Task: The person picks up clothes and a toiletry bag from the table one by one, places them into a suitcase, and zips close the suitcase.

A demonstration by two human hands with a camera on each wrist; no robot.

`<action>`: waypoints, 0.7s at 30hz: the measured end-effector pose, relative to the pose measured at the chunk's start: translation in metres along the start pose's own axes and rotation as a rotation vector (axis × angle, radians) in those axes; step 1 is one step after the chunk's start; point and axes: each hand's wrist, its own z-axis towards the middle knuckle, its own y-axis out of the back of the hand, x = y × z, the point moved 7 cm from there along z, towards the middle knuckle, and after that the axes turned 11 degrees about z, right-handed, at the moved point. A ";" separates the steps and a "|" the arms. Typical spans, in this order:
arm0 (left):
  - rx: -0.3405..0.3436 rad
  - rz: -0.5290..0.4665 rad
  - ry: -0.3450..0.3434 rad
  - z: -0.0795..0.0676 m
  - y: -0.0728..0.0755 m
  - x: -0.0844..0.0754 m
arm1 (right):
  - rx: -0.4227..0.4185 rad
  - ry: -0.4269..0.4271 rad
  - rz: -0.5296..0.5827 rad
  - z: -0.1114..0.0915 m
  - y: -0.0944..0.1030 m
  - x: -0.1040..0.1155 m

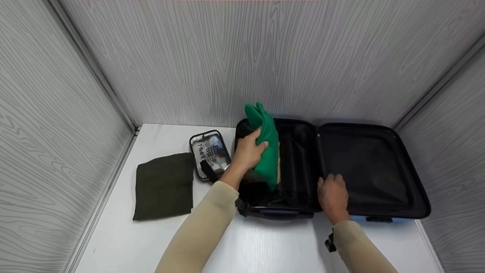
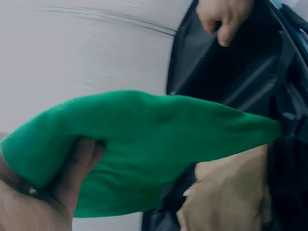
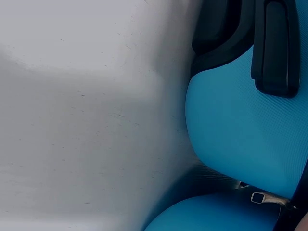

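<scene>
My left hand (image 1: 248,151) grips a folded green cloth (image 1: 269,151), thumb on its near face, above the left half of an open suitcase (image 1: 297,212). In the left wrist view the green cloth (image 2: 144,134) spreads across the middle, the thumb pressing into it. Beneath it, a tan cloth (image 2: 231,187) lies inside the case, mostly hidden in the head view. My right hand (image 1: 333,195) is over the suitcase's middle edge, where the two halves meet, fingers loosely bent. The right wrist view shows the blue outer shell (image 3: 236,125) and a zipper pull (image 3: 269,198).
Left of the suitcase lies a clear travel pouch (image 1: 210,155) with black trim and small items inside. A dark olive folded cloth (image 1: 163,187) lies beside it on the white table (image 1: 113,235). Grey wood-grain panels (image 1: 242,60) stand behind and at both sides.
</scene>
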 end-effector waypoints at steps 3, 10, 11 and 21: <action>0.027 -0.091 -0.002 0.008 -0.018 0.005 | -0.007 0.003 0.007 -0.001 0.001 -0.001; 0.117 -0.284 0.051 0.016 -0.054 0.033 | -0.067 0.064 -0.008 -0.002 0.003 0.003; 0.130 -0.290 0.076 0.016 -0.059 0.040 | -0.083 0.084 -0.017 -0.002 0.003 0.004; 0.147 -0.290 0.326 0.011 -0.067 0.096 | -0.125 0.098 -0.055 -0.002 0.006 0.010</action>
